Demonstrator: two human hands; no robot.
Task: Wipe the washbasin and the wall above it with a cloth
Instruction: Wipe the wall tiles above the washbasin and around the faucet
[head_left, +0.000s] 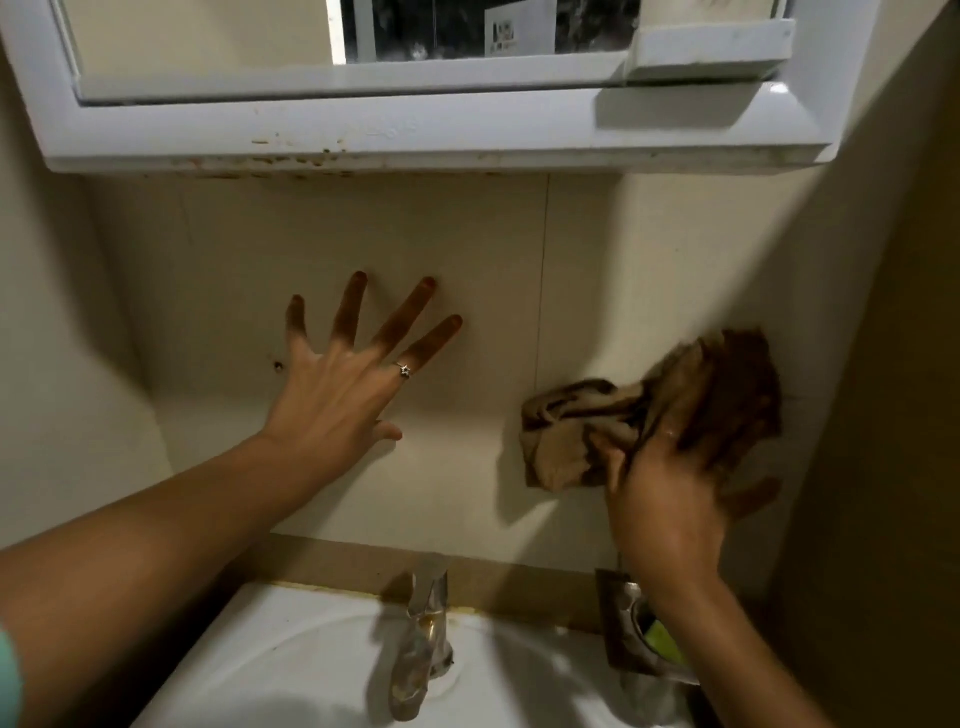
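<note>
A crumpled brown cloth (571, 431) is pressed against the cream tiled wall (467, 249) at the right, above the washbasin. My right hand (675, 478) grips the cloth; the hand is blurred. My left hand (343, 379) lies flat on the wall to the left, fingers spread wide, a ring on one finger, nothing in it. The white washbasin (291, 654) fills the bottom of the view, with a worn metal tap (423, 629) at its back edge.
A white mirror cabinet (415, 130) hangs just above the hands, its underside stained. A metal soap holder (631, 631) with something yellow-green sits on the wall at the right, under my right forearm. A side wall (893, 364) closes in at the right.
</note>
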